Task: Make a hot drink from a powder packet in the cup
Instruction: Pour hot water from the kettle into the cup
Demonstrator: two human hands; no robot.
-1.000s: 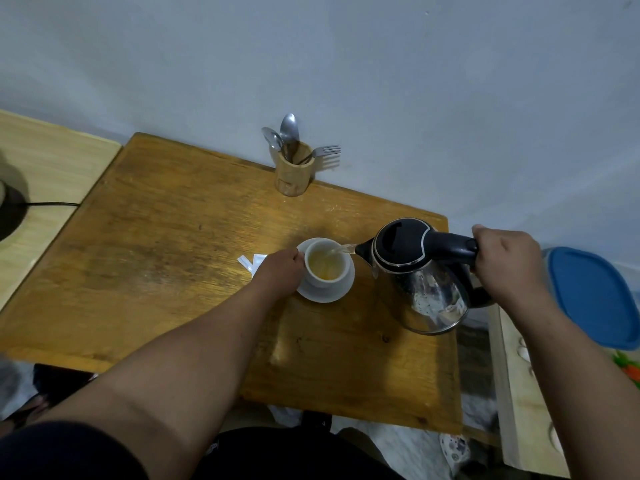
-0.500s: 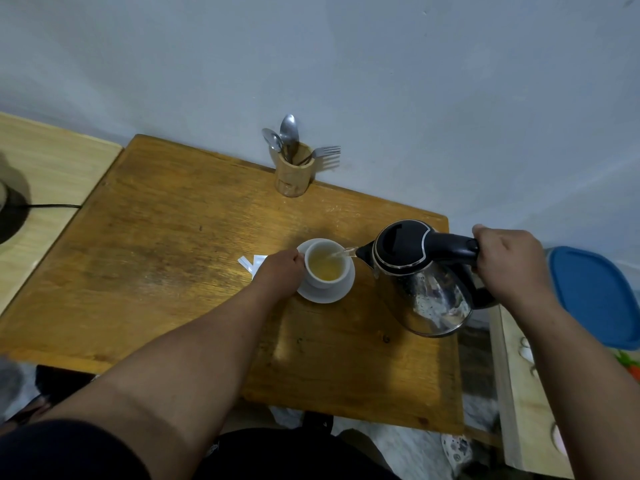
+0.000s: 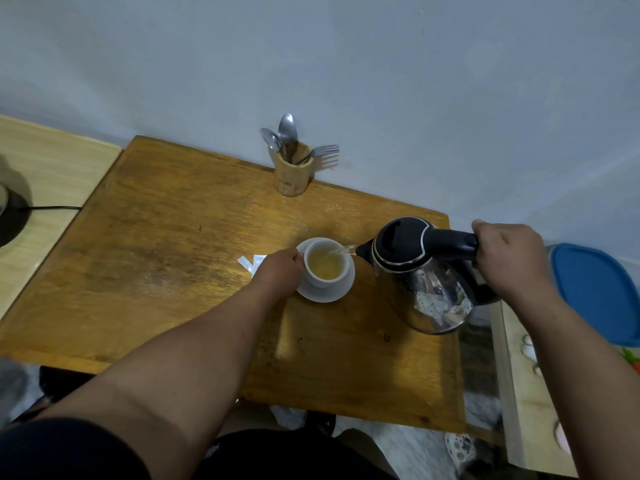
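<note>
**Pouring on, level risen**

Risen a little since a second ago: pale yellow liquid in the white cup [image 3: 325, 266], now near the rim; kettle [image 3: 420, 275] tipped much as before, thin stream running from the spout into the cup.

Cup upright on its white saucer [image 3: 327, 289], right of centre on the wooden table [image 3: 166, 244]. Steadied on its left side by the left hand [image 3: 278, 271], fingers curled against the wall and saucer edge. Likely hot, thin-walled and breakable, light even when full, prone to slide on the glazed saucer; better lifted by the saucer rim, or by a handle if present, none visible from here. Slop over the rim likely if moved quickly.

Kettle handle clamped in the right hand [image 3: 507, 258], fingers wrapped round the black grip; steel body heavy with water, hot, to be held only by that grip.

Torn white packet [image 3: 249, 263] flat on the table just left of the left hand. Wooden holder [image 3: 293, 176] with spoons and a fork at the table's far edge, by the wall. Blue lid [image 3: 599, 292] off to the right.
</note>
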